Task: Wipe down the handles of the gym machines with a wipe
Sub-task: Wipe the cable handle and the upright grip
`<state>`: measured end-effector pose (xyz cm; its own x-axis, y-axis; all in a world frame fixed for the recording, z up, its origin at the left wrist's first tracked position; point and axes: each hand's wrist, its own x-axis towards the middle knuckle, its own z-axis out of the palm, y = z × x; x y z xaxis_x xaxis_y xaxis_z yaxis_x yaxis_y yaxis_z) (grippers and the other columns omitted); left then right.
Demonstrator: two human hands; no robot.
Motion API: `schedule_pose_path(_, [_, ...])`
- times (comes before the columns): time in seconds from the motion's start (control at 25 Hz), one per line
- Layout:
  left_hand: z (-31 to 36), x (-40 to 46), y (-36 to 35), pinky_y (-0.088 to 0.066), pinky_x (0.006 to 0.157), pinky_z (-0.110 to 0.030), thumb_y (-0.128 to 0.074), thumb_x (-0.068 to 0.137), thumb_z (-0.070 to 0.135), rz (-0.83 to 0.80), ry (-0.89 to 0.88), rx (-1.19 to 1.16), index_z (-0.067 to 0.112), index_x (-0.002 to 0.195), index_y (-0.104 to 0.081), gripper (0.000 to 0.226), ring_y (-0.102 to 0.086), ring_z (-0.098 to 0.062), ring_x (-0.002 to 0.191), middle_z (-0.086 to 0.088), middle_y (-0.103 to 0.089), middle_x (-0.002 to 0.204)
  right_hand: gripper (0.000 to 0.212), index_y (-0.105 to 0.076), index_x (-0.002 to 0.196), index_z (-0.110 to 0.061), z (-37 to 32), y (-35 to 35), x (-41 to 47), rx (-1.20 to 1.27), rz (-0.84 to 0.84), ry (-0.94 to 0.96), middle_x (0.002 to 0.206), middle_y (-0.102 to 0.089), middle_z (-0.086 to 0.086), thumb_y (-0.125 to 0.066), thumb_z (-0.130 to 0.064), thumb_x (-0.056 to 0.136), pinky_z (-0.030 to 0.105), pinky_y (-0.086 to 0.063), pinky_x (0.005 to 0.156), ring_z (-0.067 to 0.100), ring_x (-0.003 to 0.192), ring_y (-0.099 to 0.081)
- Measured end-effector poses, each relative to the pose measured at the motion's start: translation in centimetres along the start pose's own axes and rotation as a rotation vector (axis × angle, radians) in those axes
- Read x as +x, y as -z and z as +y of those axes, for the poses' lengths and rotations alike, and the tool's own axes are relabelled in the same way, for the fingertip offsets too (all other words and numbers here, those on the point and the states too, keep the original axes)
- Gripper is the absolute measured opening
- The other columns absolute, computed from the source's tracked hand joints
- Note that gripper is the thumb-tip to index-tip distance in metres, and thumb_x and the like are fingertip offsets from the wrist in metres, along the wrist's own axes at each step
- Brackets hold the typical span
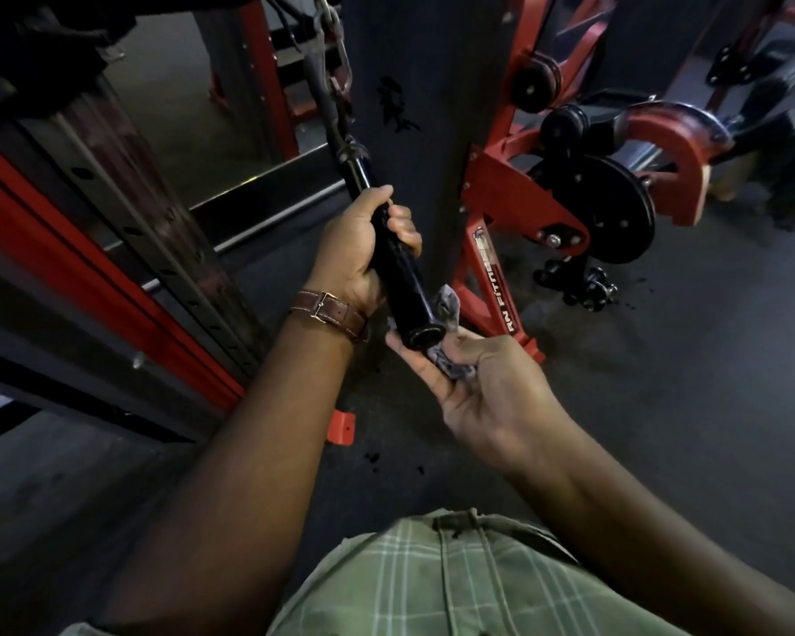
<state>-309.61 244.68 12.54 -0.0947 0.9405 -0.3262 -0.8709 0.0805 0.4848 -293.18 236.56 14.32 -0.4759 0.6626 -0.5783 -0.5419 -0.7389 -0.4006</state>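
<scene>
A black cylindrical handle [405,277] hangs on a strap and carabiner [336,52] from the cable machine, tilted with its open end toward me. My left hand [363,250], with a brown watch strap at the wrist, grips the handle's upper half. Just below its lower end my right hand [483,387] lies palm up, holding a crumpled grey wipe [450,364] that touches the end of the handle. Part of the wipe sticks up behind the handle.
A dark upright column [423,107] stands right behind the handle. Red frame parts and black pulleys [616,208] are to the right, a red and black rail [111,231] to the left. Dark rubber floor [662,360] surrounds the machines, with a small red bracket [342,426] bolted down.
</scene>
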Motion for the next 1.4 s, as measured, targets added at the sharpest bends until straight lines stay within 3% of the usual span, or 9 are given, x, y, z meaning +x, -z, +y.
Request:
schedule_pose_path(0.12, [-0.2, 0.2, -0.2, -0.042, 0.042, -0.020, -0.052, 0.098, 0.012, 0.008, -0.002, 0.024, 0.012, 0.086, -0.043, 0.015, -0.045, -0.006, 0.045, 0.000, -0.045, 0.066, 0.025, -0.060, 0.109, 0.014, -0.7, 0.3, -0.4, -0.034, -0.036, -0.009, 0.107, -0.071, 0.028, -0.040, 0.012, 0.093, 0.046, -0.058, 0.086, 0.039, 0.097, -0.072])
schedule_pose_path(0.32, [-0.5, 0.6, 0.3, -0.041, 0.041, -0.020, -0.051, 0.099, 0.013, 0.061, -0.046, 0.074, 0.013, 0.083, -0.042, 0.019, -0.045, -0.007, 0.044, 0.000, -0.043, 0.066, 0.020, -0.076, 0.101, -0.002, -0.9, 0.9, -0.2, -0.740, -0.038, 0.610, 0.101, -0.077, 0.010, -0.064, 0.008, 0.090, 0.040, -0.060, 0.085, 0.024, 0.100, -0.073])
schedule_pose_path(0.48, [-0.4, 0.1, -0.1, -0.047, 0.046, -0.023, -0.052, 0.100, 0.018, 0.092, -0.042, 0.082, 0.011, 0.079, -0.044, 0.023, -0.051, -0.010, 0.046, -0.002, -0.047, 0.063, 0.022, -0.079, 0.098, -0.014, -2.1, -1.5, 3.3, -0.927, -0.079, 0.777, 0.093, -0.078, -0.003, -0.069, 0.002, 0.088, 0.032, -0.057, 0.083, 0.011, 0.092, -0.074])
schedule_pose_path(0.68, [-1.0, -0.3, 1.1, -0.059, 0.081, -0.047, -0.049, 0.103, 0.032, 0.078, -0.074, 0.228, 0.008, 0.090, -0.049, 0.027, -0.071, -0.038, 0.101, -0.023, -0.071, 0.098, 0.026, -0.078, 0.099, -0.021, -1.4, 2.2, 0.8, -1.302, -0.096, 1.000, 0.092, -0.071, -0.011, -0.076, -0.001, 0.083, 0.008, -0.048, 0.075, 0.001, 0.088, -0.067])
schedule_pose_path(0.76, [-1.2, -0.9, 0.6, -0.055, 0.087, -0.049, -0.044, 0.104, 0.041, 0.097, -0.062, 0.251, 0.008, 0.097, -0.050, 0.034, -0.069, -0.038, 0.106, -0.029, -0.069, 0.112, 0.027, -0.079, 0.097, -0.018, -2.4, 1.2, 3.1, -1.312, -0.086, 1.059, 0.092, -0.067, -0.007, -0.077, 0.002, 0.080, 0.009, -0.048, 0.073, 0.006, 0.085, -0.065])
schedule_pose_path(0.88, [-1.4, -2.2, -0.2, -0.053, 0.085, -0.040, -0.036, 0.103, 0.052, 0.132, -0.010, 0.334, 0.007, 0.088, -0.071, 0.059, -0.075, -0.027, 0.087, -0.021, -0.075, 0.094, 0.025, -0.079, 0.095, -0.014, -3.4, -1.5, 6.7, -1.296, -0.085, 1.201, 0.088, -0.065, -0.010, -0.076, 0.005, 0.080, 0.009, -0.045, 0.072, 0.002, 0.081, -0.063])
schedule_pose_path(1.08, [-0.5, -2.4, 0.9, -0.043, 0.102, -0.050, -0.030, 0.105, 0.050, 0.166, 0.004, 0.214, 0.004, 0.101, -0.051, 0.051, -0.050, -0.043, 0.132, -0.034, -0.056, 0.132, 0.025, -0.079, 0.097, -0.012, -1.2, 1.3, 2.5, -1.360, -0.309, 1.258, 0.081, -0.052, -0.017, -0.075, 0.007, 0.081, 0.009, -0.040, 0.063, -0.001, 0.072, -0.054])
schedule_pose_path(1.28, [-1.0, -3.7, 0.6, -0.059, 0.074, -0.028, -0.042, 0.105, 0.036, 0.187, -0.038, 0.393, 0.008, 0.102, -0.066, 0.037, -0.070, -0.020, 0.084, -0.010, -0.072, 0.095, 0.025, -0.079, 0.091, -0.017, -3.8, -3.8, 9.9, -1.358, -0.068, 1.279, 0.084, -0.059, -0.007, -0.074, 0.005, 0.079, 0.015, -0.046, 0.064, 0.005, 0.075, -0.057])
schedule_pose_path(1.4, [-0.6, -3.8, 0.6, -0.057, 0.079, -0.032, -0.040, 0.105, 0.036, 0.182, -0.049, 0.358, 0.004, 0.114, -0.064, 0.041, -0.069, -0.022, 0.088, -0.014, -0.071, 0.105, 0.024, -0.079, 0.093, -0.015, -3.4, -3.4, 9.5, -1.316, -0.111, 1.221, 0.085, -0.062, -0.011, -0.074, 0.005, 0.079, 0.009, -0.045, 0.071, 0.001, 0.078, -0.060])
